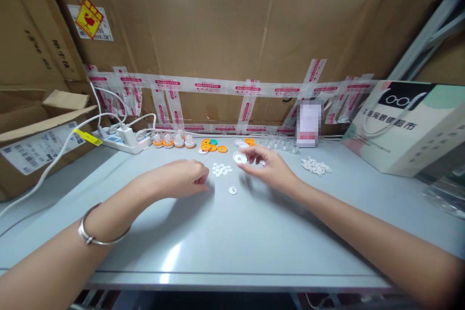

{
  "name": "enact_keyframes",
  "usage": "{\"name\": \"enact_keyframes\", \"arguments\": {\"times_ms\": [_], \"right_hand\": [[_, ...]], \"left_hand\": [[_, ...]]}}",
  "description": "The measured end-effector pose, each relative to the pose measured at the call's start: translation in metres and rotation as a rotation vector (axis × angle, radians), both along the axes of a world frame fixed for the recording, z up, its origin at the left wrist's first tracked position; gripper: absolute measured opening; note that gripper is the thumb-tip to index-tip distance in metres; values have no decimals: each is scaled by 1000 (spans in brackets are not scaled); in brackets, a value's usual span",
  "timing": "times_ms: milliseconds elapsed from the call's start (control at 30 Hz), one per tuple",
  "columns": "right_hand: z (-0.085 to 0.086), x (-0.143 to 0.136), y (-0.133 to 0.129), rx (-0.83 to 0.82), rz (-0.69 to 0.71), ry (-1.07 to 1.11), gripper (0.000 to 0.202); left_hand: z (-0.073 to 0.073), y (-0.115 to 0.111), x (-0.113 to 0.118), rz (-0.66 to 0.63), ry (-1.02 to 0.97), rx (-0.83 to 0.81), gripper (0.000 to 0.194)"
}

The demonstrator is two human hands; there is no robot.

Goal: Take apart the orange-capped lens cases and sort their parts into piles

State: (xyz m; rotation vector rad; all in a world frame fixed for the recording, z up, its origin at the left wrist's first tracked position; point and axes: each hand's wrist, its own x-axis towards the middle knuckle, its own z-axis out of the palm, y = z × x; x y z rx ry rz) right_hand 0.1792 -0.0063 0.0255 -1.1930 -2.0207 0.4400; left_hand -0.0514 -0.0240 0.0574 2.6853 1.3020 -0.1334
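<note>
My right hand (263, 167) pinches a white ring (239, 158) between thumb and fingers, just above the grey table (218, 232). To the left, my left hand (189, 179) is curled, its fingers bent down; whether it holds anything is hidden. Between the hands lies a pile of small white pieces (221, 170). One white piece with a raised stem (233, 190) stands in front of it. Orange rings (222, 149), a green ring (213, 142) and white ones lie behind. Capped clear pieces with orange bases (167, 140) stand at the back left.
Clear cups (278, 143) and another white pile (316, 166) lie at the right. A phone-like upright object (308, 126) leans at the back. A power strip (127, 140) with cables, an open carton (39, 140) and a paper bag (392, 140) flank the table.
</note>
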Motion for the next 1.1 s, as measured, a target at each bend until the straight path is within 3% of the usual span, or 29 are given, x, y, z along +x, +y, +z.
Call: {"name": "enact_keyframes", "arguments": {"times_ms": [233, 433, 633, 733, 833, 933, 1100], "right_hand": [[24, -31, 85, 2, -122, -396, 28], [27, -60, 138, -190, -163, -603, 22], [22, -68, 143, -278, -160, -717, 19], [22, -68, 139, -281, -161, -721, 20], [22, -68, 135, -276, -156, -702, 19], [25, -67, 131, -252, -151, -654, 19], [39, -58, 115, -122, -146, -496, 22]], "left_hand": [[0, -3, 0, -76, -67, -31, 19], [4, -1, -5, -65, -32, 19, 15], [1, -1, -4, -93, -40, 49, 16], [-4, -4, 6, -141, -152, 120, 20], [-17, -9, 19, -233, -277, 200, 31], [-34, -12, 30, -330, -319, 205, 30], [-52, -12, 42, -352, -351, 206, 27]]}}
